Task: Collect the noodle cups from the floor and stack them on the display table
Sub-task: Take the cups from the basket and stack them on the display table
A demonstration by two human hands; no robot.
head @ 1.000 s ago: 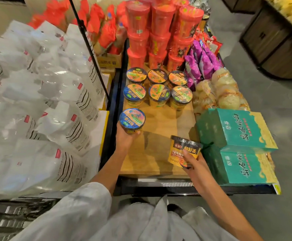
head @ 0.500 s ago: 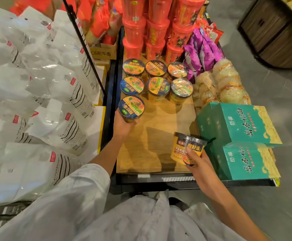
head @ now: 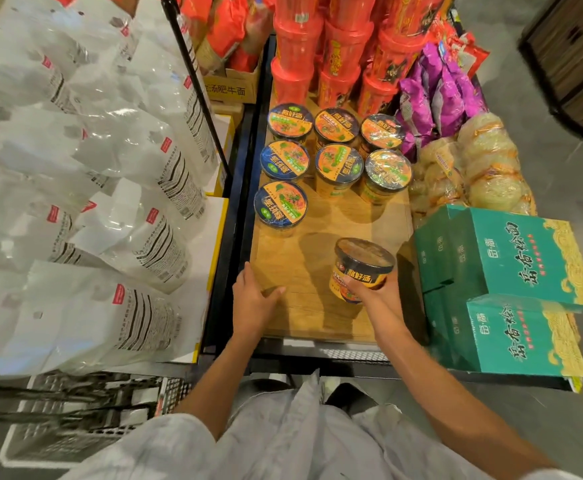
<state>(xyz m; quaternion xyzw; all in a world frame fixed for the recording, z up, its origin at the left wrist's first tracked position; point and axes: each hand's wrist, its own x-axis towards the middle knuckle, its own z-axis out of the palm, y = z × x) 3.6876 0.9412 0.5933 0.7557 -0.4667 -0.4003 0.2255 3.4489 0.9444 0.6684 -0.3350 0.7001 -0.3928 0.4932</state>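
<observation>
Holding one noodle cup (head: 361, 271) in the right hand (head: 375, 294), fingers curled round the lower wall, cup tilted slightly and hovering just above or barely touching the wooden surface (head: 318, 306); contact not discernible. Resting the left hand (head: 253, 294) on the same surface, fingers relaxed and spread, gripping nothing, well to the left of the held cup. Standing beyond the held cup: the nearest placed cup (head: 280, 208), alone at the left edge, then two rows of three like cups (head: 339, 164) behind it, all upright and close together. Lying just right of the held cup: green cardboard boxes (head: 505, 258). Rising far behind it: stacked red tubs (head: 331, 46); hanging well to its left: white plastic bags (head: 92, 168). Showing a round, tapered cup body, wider at the rim, with a flat, glossy film-sealed lid and printed sleeve. Judging the cup light and moderately stiff in the wall, but crushable under a hard squeeze and likely slick where shrink-wrapped; lid film probably easy to puncture. Recommending a wrap grip around the mid or lower wall, thumb opposing fingers, never pressing on the lid. Appearing free for this cup: the space beside the nearest placed cup.
</observation>
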